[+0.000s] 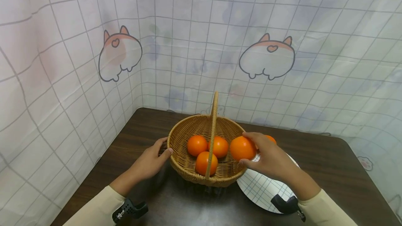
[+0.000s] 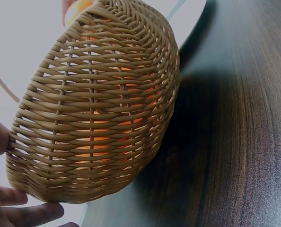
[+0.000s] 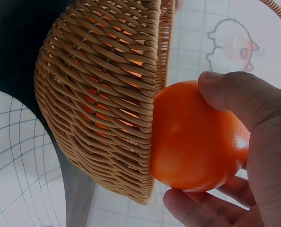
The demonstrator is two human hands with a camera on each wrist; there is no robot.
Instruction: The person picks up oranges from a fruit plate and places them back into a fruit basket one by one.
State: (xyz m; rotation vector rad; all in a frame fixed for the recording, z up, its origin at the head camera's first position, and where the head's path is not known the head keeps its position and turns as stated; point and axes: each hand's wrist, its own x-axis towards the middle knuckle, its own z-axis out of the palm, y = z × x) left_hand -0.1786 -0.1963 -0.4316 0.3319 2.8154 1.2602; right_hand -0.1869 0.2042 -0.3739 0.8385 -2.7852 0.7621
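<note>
A wicker basket with a tall arched handle stands on the dark table. Inside it lie three oranges, among them a front orange and a left orange. My left hand grips the basket's left rim, thumb over the edge and fingers on the outer side. Between thumb and fingers, my right hand holds another orange at the basket's right rim. In the right wrist view this orange appears against the rim; whether it touches cannot be told.
A round white plate with a blue grid pattern lies right of the basket, partly under my right forearm. One more orange shows behind my right hand, mostly hidden. A grid-patterned curtain borders the wooden table at back and sides.
</note>
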